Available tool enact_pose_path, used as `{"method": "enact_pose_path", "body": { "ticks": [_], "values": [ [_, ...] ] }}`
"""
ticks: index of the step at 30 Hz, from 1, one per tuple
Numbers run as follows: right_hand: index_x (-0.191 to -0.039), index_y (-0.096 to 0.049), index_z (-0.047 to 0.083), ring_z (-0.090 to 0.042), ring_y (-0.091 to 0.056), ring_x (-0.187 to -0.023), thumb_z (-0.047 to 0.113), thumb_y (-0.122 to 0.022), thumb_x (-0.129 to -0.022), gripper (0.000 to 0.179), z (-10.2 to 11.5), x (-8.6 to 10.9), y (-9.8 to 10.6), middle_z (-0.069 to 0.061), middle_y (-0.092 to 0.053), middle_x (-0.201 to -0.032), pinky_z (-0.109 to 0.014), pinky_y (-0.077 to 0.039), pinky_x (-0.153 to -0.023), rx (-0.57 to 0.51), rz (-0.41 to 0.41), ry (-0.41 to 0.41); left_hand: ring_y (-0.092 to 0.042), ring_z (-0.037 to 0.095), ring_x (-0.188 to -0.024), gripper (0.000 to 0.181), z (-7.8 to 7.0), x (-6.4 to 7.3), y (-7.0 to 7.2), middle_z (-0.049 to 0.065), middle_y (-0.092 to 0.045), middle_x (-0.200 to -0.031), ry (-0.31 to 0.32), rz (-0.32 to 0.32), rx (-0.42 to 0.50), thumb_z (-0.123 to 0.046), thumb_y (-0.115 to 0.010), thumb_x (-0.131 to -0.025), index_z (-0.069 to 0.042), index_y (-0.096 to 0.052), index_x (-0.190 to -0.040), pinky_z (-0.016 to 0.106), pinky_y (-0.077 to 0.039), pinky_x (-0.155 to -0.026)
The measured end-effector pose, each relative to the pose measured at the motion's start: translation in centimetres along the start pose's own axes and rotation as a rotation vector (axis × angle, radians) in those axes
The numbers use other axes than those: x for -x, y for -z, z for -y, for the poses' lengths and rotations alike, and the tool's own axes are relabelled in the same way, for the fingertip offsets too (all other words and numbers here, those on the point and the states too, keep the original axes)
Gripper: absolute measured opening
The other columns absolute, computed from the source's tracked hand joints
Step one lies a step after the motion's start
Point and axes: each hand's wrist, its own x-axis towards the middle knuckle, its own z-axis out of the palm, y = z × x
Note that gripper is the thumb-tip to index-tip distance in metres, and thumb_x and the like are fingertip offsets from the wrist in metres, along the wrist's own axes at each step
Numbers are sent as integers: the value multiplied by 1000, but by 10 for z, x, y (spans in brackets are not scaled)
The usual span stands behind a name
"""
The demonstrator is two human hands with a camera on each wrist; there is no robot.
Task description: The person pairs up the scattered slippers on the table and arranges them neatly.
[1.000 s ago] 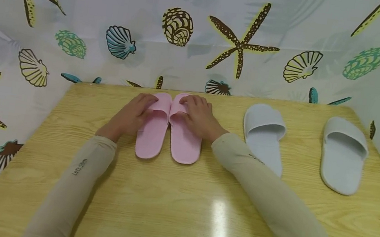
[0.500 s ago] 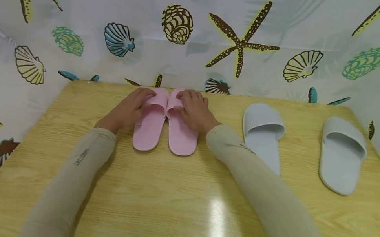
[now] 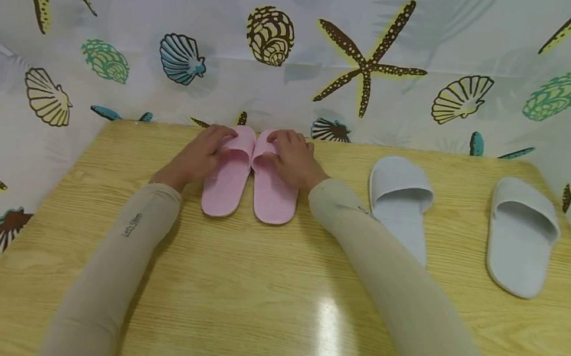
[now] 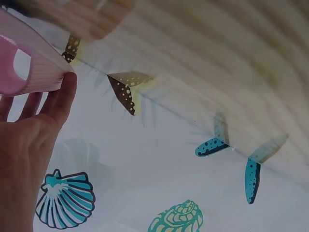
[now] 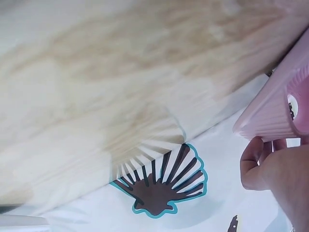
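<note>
Two pink slippers lie side by side on the wooden table, toes at its back edge. My left hand (image 3: 196,158) grips the strap of the left pink slipper (image 3: 223,193), its fingers over the outer side and the thumb near the strap's opening. Likewise, my right hand (image 3: 295,160) holds the right pink slipper (image 3: 274,200) by its strap. In the left wrist view, fingertips of the left hand (image 4: 29,140) press the ribbed strap of the pink slipper (image 4: 46,70). The right wrist view has the right hand (image 5: 285,176) at the other pink slipper (image 5: 268,116).
To the right stand two white slippers, one (image 3: 401,213) partly behind my right sleeve (image 3: 365,229) and another (image 3: 520,242) farther right. Behind the wooden table (image 3: 239,291) hangs a white cloth (image 3: 296,90) printed with shells and starfish.
Both hands have pushed the pink slippers away from me, to the table's back edge. The pair stays close together; the white slippers have not moved on the table.
</note>
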Motion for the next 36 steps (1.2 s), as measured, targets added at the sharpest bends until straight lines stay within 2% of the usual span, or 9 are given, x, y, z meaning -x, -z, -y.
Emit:
{"method": "enact_pose_path", "body": {
  "ticks": [9,21,28,36],
  "values": [
    [-134,-47,18,-31,-41,-134,51,-53,-100,48,-1,-9,-5,-7,-49,-139,-52,-28,-107,-26,23,-5,-31,33,-146,41,7,-6,0,14,-35,-154,25,25,-6,-12,-40,-102,-10,-43,-143,51,-22,-123],
    [-136,-45,18,-34,-38,-136,52,-51,-100,49,-2,-14,-4,-11,-45,-145,-52,-25,-110,-16,57,-1,-27,34,-148,44,9,-11,1,13,-31,-157,84,71,16,-15,-38,-103,-11,-40,-146,52,-20,-123],
    [-138,-44,19,-31,-39,-138,50,-47,-102,48,-2,-15,-6,-9,-46,-145,-52,-26,-111,-3,65,-1,-28,34,-148,45,9,-10,1,14,-32,-157,56,78,20,-10,-37,-101,-10,-40,-146,50,-20,-124],
    [-138,-43,20,-28,-38,-140,47,-45,-103,44,0,-14,-6,-10,-45,-147,-51,-26,-112,-7,76,-16,-27,34,-149,45,5,-9,3,14,-32,-157,68,91,32,-8,-36,-101,-10,-40,-146,50,-19,-124]
  ]
}}
